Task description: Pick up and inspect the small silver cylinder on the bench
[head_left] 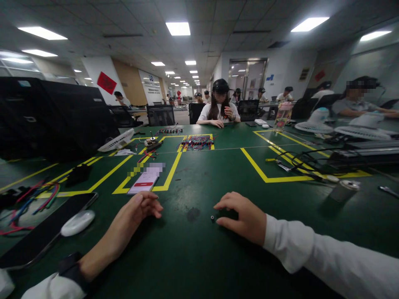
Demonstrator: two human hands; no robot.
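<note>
On the green tabletop [199, 257] lies a tiny dark cylindrical part [212, 218] with a pale ring-like end. My right hand [241, 216] is just to its right, thumb and fingers apart around a gap, holding nothing; the thumb tip is close beside the part. My left hand [134, 218] hovers over the table at left with loosely curled, separated fingers and nothing visible in them. Just beyond it a phone [146, 181] with a lit screen rests inside a yellow tape outline.
A white mouse [77, 223], a dark flat slab [46, 228] and coloured wires [46, 199] lie at left. Farther back is a wire bundle [197, 143]. A metal can [344, 190] and black cables [296, 160] are at right. A person [220, 106] sits opposite.
</note>
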